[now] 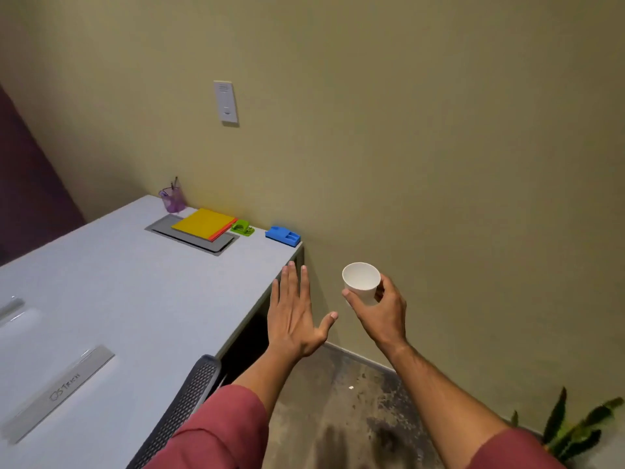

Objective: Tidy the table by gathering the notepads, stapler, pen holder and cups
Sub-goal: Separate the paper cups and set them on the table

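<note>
Head cam: right hand [380, 309] grips a white paper cup [361, 282] off the table [135, 282] edge, near the wall. Left hand [293, 313] flat, fingers spread, over the table corner, poss. touching. Notepads [204, 224], pen holder [173, 198], blue stapler [282, 235] at the table's far end.

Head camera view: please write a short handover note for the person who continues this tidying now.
Right hand holds a white paper cup in the air, off the table edge.
Left hand is open, fingers straight, holding nothing.
Already grouped by the wall: purple pen holder, yellow notepad stacked on a red one, green hole punch, blue stapler.
Left: set the cup beside that group. No other cups are in view.
</note>
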Motion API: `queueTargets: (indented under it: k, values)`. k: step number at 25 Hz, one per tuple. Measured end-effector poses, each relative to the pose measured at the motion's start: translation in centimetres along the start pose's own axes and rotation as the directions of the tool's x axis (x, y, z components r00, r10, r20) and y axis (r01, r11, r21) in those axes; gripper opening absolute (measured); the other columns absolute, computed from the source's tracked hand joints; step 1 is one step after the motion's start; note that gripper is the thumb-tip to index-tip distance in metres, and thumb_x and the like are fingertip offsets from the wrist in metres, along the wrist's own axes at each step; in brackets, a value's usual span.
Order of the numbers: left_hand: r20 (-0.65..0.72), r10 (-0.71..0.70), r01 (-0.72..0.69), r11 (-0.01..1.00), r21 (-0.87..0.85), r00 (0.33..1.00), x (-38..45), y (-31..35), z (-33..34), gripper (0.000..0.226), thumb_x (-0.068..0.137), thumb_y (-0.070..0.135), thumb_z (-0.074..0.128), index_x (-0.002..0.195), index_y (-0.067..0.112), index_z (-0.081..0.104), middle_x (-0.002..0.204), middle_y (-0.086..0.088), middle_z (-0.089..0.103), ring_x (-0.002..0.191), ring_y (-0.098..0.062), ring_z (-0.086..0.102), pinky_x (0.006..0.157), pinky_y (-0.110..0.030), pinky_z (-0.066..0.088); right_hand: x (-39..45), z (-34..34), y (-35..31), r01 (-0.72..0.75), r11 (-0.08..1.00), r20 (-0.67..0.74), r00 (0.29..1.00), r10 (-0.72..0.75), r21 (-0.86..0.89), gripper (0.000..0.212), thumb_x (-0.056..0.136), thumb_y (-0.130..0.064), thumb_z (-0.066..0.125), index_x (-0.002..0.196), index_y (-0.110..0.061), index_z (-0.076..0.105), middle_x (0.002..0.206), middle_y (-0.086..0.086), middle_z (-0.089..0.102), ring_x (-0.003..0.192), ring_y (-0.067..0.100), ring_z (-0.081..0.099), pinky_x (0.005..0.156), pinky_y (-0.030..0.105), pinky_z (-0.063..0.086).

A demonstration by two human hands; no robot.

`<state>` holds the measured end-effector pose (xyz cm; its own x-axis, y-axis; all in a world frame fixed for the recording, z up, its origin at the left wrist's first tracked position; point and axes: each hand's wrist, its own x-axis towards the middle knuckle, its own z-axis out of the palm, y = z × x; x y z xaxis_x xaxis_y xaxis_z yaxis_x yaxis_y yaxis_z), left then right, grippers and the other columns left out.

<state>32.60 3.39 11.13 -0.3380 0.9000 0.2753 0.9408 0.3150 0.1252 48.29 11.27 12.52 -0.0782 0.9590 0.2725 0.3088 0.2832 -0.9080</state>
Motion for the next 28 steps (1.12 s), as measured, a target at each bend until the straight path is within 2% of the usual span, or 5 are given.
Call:
queueTargets:
  k: [6, 11, 16, 21, 28]
  values:
    - [-0.027, -0.252, 0.253, 0.967, 0.024, 0.967, 6.7, -4.9, 2.7, 0.106, 0.08, 0.082, 0.02, 0.153, 0.017, -0.021, 0.16, -0.012, -0.027, 0.147, -0.026, -0.028, 0.123, -0.048, -0.007, 8.8, 9.6, 0.6, 0.065, 0.991, 0.271, 0.958, -0.095, 0.12, 0.064, 0.061, -0.05, 0.084, 0.115, -0.027, 0.058, 0.108, -0.009, 0.064, 0.1, 0.012, 0.061, 0.082, 0.022, 0.05]
    - [-0.073, -0.491, 0.494, 0.869, 0.026, 0.868, 10.0, -7.6, 3.7, 0.104, 0.081, 0.08, 0.023, 0.151, 0.021, -0.026, 0.16, -0.007, -0.029, 0.147, -0.023, -0.028, 0.123, -0.046, -0.009, 14.2, 16.7, 0.2, 0.066, 0.979, 0.525, 0.836, -0.159, 0.191, 0.067, 0.063, -0.044, 0.087, 0.12, -0.026, 0.056, 0.114, -0.007, 0.063, 0.107, 0.014, 0.06, 0.088, 0.03, 0.053]
    - [-0.095, -0.655, 0.662, 0.745, 0.086, 0.75, 10.7, -11.0, 3.7, 0.102, 0.083, 0.077, 0.023, 0.147, 0.021, -0.032, 0.159, -0.009, -0.031, 0.147, -0.025, -0.029, 0.122, -0.046, -0.01, 15.2, 23.0, -0.4, 0.04, 0.967, 0.699, 0.684, -0.21, 0.251, 0.071, 0.066, -0.042, 0.086, 0.126, -0.027, 0.051, 0.118, -0.005, 0.06, 0.108, 0.013, 0.057, 0.081, 0.019, 0.047]
    - [-0.124, -0.762, 0.771, 0.623, 0.129, 0.636, 10.9, -15.5, 4.1, 0.107, 0.081, 0.08, 0.025, 0.15, 0.016, -0.026, 0.159, -0.012, -0.03, 0.147, -0.027, -0.028, 0.123, -0.047, -0.008, 15.1, 29.6, -1.7, 0.069, 0.954, 0.79, 0.545, -0.281, 0.292, 0.069, 0.068, -0.039, 0.086, 0.126, -0.025, 0.052, 0.117, -0.006, 0.06, 0.106, 0.013, 0.057, 0.09, 0.031, 0.051]
    - [-0.166, -0.871, 0.887, 0.454, 0.086, 0.462, 10.8, -23.4, 5.1, 0.109, 0.079, 0.081, 0.025, 0.152, 0.014, -0.021, 0.161, -0.013, -0.025, 0.148, -0.027, -0.025, 0.123, -0.047, -0.005, 13.7, 39.5, -4.3, 0.069, 0.945, 0.861, 0.395, -0.32, 0.319, 0.057, 0.066, -0.036, 0.087, 0.111, -0.04, 0.052, 0.104, -0.02, 0.062, 0.096, -0.002, 0.06, 0.08, 0.016, 0.047]
